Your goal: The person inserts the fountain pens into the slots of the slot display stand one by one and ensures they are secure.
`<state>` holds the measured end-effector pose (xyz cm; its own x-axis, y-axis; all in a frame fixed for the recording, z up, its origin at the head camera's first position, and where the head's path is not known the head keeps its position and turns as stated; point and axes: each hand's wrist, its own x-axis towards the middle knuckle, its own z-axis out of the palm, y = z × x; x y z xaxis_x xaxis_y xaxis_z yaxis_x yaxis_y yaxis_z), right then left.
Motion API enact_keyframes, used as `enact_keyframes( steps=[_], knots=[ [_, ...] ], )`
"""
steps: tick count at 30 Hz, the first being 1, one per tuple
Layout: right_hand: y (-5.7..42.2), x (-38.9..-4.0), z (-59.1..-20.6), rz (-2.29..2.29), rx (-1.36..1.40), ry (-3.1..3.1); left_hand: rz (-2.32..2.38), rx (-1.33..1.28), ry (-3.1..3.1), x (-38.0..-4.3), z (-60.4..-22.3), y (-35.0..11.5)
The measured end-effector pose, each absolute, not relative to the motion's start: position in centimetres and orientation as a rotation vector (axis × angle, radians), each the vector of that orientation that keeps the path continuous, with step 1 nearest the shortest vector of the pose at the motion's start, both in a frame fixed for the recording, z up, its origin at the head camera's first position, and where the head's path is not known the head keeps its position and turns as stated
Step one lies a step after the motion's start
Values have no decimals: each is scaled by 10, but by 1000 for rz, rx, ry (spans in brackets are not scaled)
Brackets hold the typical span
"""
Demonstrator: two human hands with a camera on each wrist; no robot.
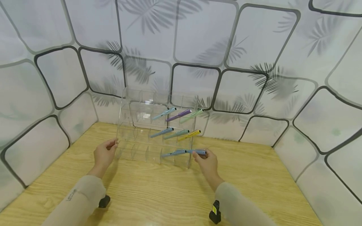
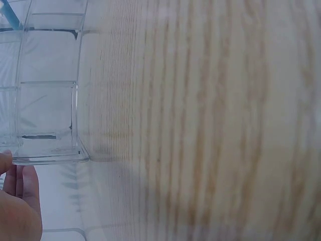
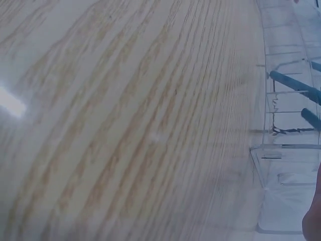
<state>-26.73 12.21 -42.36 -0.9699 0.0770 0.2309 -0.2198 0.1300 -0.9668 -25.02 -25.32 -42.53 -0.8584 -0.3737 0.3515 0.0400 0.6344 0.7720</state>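
A clear acrylic pen rack (image 1: 154, 153) with stepped rows of compartments stands on the table. My left hand (image 1: 104, 153) pinches its left side edge; in the left wrist view the fingers of that hand (image 2: 20, 211) are at the rack's corner (image 2: 50, 158). My right hand (image 1: 207, 163) holds a blue pen (image 1: 199, 152) by its capped end at the right of the bottom row. Beside it, another blue pen (image 1: 173, 153) lies tilted in that row. The held pen's far end is partly hidden behind the rack and the neighbouring pen. Only a sliver of the right hand (image 3: 312, 221) shows in the right wrist view.
A light blue pen (image 1: 164, 113), a purple pen (image 1: 178, 115) and a light green pen (image 1: 192, 115) lean in a higher row. Below them sit a blue pen (image 1: 161, 132), a green pen (image 1: 176, 134) and a yellow pen (image 1: 190, 135). Patterned curtain (image 1: 198, 37) surrounds the wooden table (image 1: 158, 194).
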Motion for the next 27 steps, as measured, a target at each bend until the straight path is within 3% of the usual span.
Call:
enact_keyframes(
  steps=[12, 27],
  knots=[
    [110, -267, -423, 1615, 170, -2361, -1143, 267, -2352, -249, -425, -253],
    [105, -267, -426, 1588, 206, -2396, -1154, 267, -2340, -250, -427, -254]
  ],
)
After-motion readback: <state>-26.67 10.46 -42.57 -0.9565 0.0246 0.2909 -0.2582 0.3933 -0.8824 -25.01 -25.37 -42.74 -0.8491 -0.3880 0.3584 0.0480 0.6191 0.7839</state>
